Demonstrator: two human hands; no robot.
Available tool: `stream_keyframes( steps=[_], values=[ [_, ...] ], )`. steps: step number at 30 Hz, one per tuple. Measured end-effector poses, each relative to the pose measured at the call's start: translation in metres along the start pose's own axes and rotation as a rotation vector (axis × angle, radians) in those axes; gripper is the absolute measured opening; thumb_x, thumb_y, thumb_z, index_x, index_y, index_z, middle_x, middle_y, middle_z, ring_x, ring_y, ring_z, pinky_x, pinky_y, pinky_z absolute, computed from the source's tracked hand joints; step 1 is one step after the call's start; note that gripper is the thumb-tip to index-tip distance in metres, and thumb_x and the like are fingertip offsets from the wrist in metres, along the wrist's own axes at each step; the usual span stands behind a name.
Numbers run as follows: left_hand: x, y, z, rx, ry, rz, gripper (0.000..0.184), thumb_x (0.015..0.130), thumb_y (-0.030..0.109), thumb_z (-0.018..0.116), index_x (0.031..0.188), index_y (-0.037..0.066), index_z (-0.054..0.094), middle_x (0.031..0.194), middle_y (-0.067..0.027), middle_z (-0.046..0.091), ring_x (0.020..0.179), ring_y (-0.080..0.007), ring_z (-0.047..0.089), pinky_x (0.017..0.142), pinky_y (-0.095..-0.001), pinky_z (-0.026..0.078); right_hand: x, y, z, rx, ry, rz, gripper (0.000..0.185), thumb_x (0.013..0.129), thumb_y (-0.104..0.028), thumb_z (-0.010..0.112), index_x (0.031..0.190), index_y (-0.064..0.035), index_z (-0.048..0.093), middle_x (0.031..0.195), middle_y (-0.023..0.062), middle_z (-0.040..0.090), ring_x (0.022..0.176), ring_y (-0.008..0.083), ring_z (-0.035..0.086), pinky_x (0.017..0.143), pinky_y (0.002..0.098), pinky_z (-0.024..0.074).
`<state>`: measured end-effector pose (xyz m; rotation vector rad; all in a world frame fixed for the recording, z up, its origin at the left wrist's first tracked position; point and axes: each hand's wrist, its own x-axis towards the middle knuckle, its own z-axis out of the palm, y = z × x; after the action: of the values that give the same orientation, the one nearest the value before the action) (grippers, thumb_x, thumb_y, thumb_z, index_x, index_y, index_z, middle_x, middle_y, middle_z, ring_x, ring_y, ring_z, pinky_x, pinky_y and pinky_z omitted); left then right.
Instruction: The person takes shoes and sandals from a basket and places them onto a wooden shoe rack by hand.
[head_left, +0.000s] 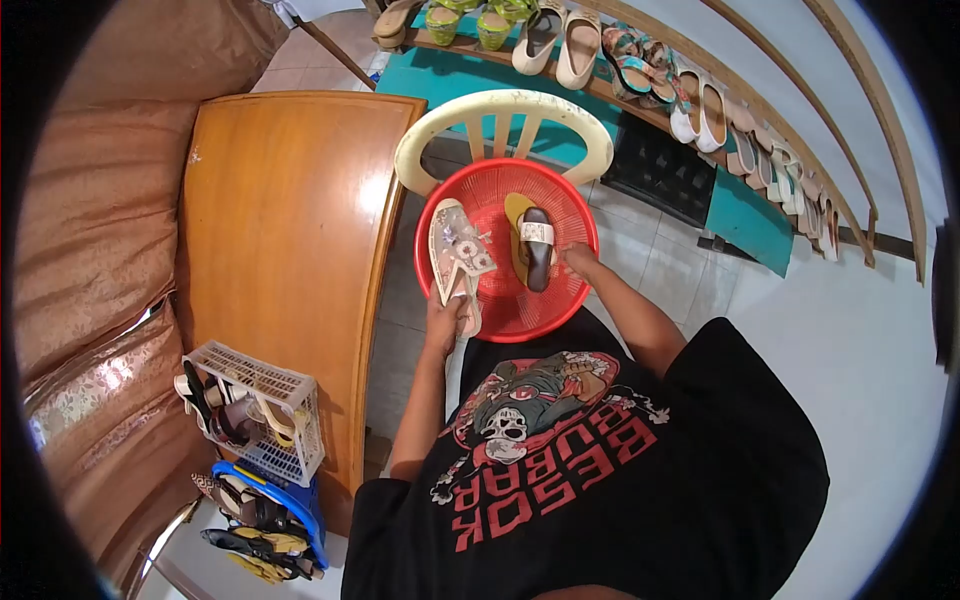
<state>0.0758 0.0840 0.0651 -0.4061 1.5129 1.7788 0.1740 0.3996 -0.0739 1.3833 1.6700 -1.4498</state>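
Observation:
My left hand is closed around the heel end of a pale sandal with flower trim and clear straps, held over the left side of a red plastic basket. Inside the rim on the right, my right hand has its fingers curled at the edge of a dark brown slide sandal with a light strap. Behind that one shows a mustard-yellow sandal, partly covered. The fingertips of my right hand are small and partly hidden.
A cream plastic chair stands behind the basket. To the left is a wooden table. A white crate and a blue basket, both with footwear, are at lower left. Several pairs of shoes line a wooden rack at the back.

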Motion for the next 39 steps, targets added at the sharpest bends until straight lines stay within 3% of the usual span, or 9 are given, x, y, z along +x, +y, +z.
stream_keyframes(
  steps=[5, 11, 17, 19, 23, 25, 30, 33, 39],
  values=[
    [-0.006, -0.053, 0.009, 0.064, 0.029, -0.020, 0.045, 0.085, 0.000, 0.048, 0.130, 0.006, 0.046, 0.110, -0.0089, 0.061, 0.085, -0.0161, 0.064, 0.068, -0.0300, 0.056, 0.021, 0.027, 0.012, 0.005, -0.264, 0.055, 0.038, 0.085, -0.025, 0.060, 0.120, -0.0103, 0.055, 0.109, 0.0091, 0.058, 0.089, 0.0260, 0.060, 0.071, 0.0395, 0.0510],
    [-0.037, -0.092, 0.024, -0.057, 0.146, -0.104, 0.052, 0.086, 0.004, 0.048, 0.137, 0.006, 0.041, 0.113, -0.0101, 0.060, 0.090, -0.0178, 0.063, 0.074, -0.0294, 0.054, 0.036, 0.019, 0.029, 0.081, -0.229, 0.143, 0.039, 0.085, -0.021, 0.057, 0.122, -0.0128, 0.053, 0.112, 0.0106, 0.057, 0.093, 0.0298, 0.060, 0.077, 0.0446, 0.0514],
    [-0.059, -0.135, 0.060, -0.023, 0.335, -0.102, 0.044, 0.088, 0.002, 0.051, 0.131, 0.001, 0.046, 0.109, -0.0117, 0.063, 0.084, -0.0201, 0.066, 0.072, -0.0310, 0.055, 0.081, 0.044, 0.041, 0.092, -0.434, 0.371, 0.068, 0.084, -0.024, 0.059, 0.145, -0.0118, 0.032, 0.150, 0.0141, 0.034, 0.104, 0.0366, 0.060, 0.089, 0.0473, 0.0494],
    [-0.066, -0.137, 0.082, -0.147, 0.364, -0.074, 0.044, 0.088, 0.000, 0.049, 0.132, 0.000, 0.043, 0.108, -0.0139, 0.063, 0.084, -0.0238, 0.067, 0.071, -0.0330, 0.057, 0.090, 0.058, 0.059, 0.323, -0.340, 0.511, 0.066, 0.086, -0.026, 0.059, 0.144, -0.0130, 0.032, 0.147, 0.0138, 0.039, 0.105, 0.0373, 0.060, 0.089, 0.0460, 0.0506],
    [-0.077, -0.151, 0.097, -0.204, 0.352, -0.096, 0.042, 0.089, 0.004, 0.049, 0.131, -0.001, 0.044, 0.108, -0.0160, 0.063, 0.087, -0.0258, 0.068, 0.073, -0.0347, 0.057, 0.125, 0.097, 0.099, 0.403, -0.284, 0.473, 0.057, 0.089, -0.026, 0.059, 0.141, -0.0143, 0.038, 0.136, 0.0130, 0.050, 0.099, 0.0336, 0.062, 0.084, 0.0440, 0.0531],
    [-0.081, -0.159, 0.099, -0.144, 0.372, -0.110, 0.043, 0.089, 0.004, 0.047, 0.132, -0.001, 0.041, 0.110, -0.0171, 0.062, 0.086, -0.0273, 0.068, 0.073, -0.0358, 0.057, 0.136, 0.105, 0.110, 0.288, -0.226, 0.440, 0.050, 0.090, -0.020, 0.056, 0.138, -0.0149, 0.041, 0.110, 0.0148, 0.063, 0.084, 0.0286, 0.066, 0.066, 0.0429, 0.0552],
    [-0.092, -0.166, 0.095, -0.152, 0.407, -0.131, 0.044, 0.087, 0.000, 0.047, 0.131, -0.002, 0.043, 0.110, -0.0154, 0.062, 0.089, -0.0250, 0.068, 0.078, -0.0339, 0.055, 0.109, 0.081, 0.097, -0.025, -0.198, 0.331, 0.028, 0.092, -0.016, 0.054, 0.119, -0.0119, 0.053, 0.089, 0.0080, 0.062, 0.061, 0.0189, 0.058, 0.052, 0.0341, 0.0516],
    [-0.091, -0.163, 0.090, -0.172, 0.383, -0.093, 0.044, 0.088, 0.001, 0.048, 0.132, -0.001, 0.042, 0.109, -0.0152, 0.062, 0.089, -0.0250, 0.068, 0.078, -0.0340, 0.055, 0.093, 0.079, 0.098, 0.060, -0.265, 0.220, 0.023, 0.090, -0.011, 0.053, 0.114, -0.0099, 0.054, 0.079, 0.0076, 0.061, 0.055, 0.0173, 0.056, 0.043, 0.0316, 0.0473],
    [-0.084, -0.161, 0.075, -0.112, 0.376, -0.115, 0.043, 0.090, 0.006, 0.048, 0.132, -0.001, 0.042, 0.106, -0.0166, 0.064, 0.088, -0.0251, 0.068, 0.073, -0.0347, 0.056, 0.094, 0.101, 0.118, -0.243, -0.306, -0.119, 0.027, 0.086, -0.003, 0.058, 0.113, -0.0058, 0.055, 0.082, 0.0093, 0.062, 0.059, 0.0191, 0.059, 0.048, 0.0333, 0.0482]
  ],
)
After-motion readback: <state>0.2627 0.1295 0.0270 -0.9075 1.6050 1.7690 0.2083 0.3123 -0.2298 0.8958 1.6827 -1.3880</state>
